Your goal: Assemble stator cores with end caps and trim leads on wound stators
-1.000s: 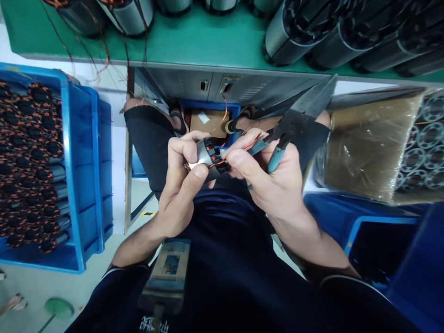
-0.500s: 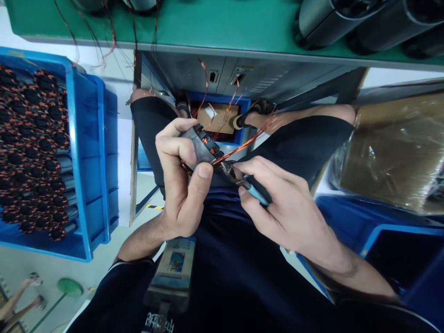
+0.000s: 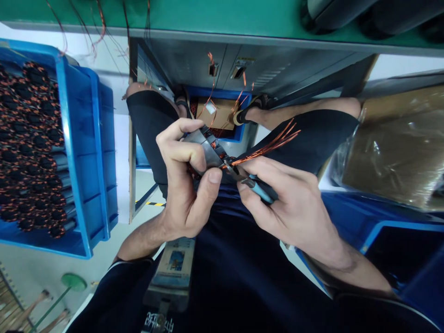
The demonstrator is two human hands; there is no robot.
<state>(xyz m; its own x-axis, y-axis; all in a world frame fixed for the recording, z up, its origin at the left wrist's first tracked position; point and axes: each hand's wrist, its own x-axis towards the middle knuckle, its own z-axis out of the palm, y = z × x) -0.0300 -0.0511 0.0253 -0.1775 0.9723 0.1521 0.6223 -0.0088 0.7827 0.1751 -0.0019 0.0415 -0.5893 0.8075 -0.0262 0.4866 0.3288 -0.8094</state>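
Observation:
My left hand is wrapped round a motor stator, a grey metal ring with black slots and copper windings. A bundle of copper wires fans out from its right side, up and to the right. My right hand is closed on a pair of cutting pliers with light blue handles. Their jaws lie at the base of the wire bundle, close against the stator. Whether the jaws are fully closed on the wires is too small to tell. Part of the stator is hidden behind my left fingers.
At left stands a blue crate filled with wound stators. A green bench runs ahead, with dark cylinders on it. Between my feet sits a blue bin holding cardboard. Plastic-wrapped cardboard and another blue crate are at right.
Both hands, with the stator and pliers, have shifted slightly right. The wire bundle now spreads lower and further right, with its ends fanned out. The view has tilted down a little.

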